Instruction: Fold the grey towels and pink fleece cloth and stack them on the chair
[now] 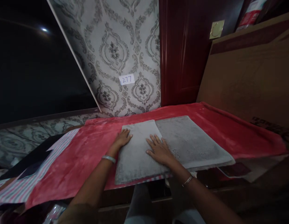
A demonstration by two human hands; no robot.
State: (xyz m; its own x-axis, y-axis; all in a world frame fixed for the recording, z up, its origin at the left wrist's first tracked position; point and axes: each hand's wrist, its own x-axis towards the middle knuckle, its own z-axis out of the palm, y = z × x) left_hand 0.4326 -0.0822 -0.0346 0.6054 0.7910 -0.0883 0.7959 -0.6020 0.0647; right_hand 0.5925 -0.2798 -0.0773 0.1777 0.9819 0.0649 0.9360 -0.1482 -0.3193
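A grey, plush-looking cloth (191, 140) lies on a red blanket (93, 143), its left part folded over so that a paler layer covers the middle. My left hand (123, 137) rests flat on the left edge of that folded layer, fingers stretched toward the wall. Near the fold's right edge my right hand (159, 150) presses down with its fingers spread. Neither hand grips anything. The cloth's front edge reaches the front of the surface, where a striped strip peeks out beneath it.
At the left, a dark television screen (39, 68) stands before the patterned wall. A striped cloth (42, 168) sticks out from under the blanket's left side. A large cardboard box (251, 74) leans at the right beside a dark red door frame (181, 53). Paper marked 277 (127, 79) hangs on the wall.
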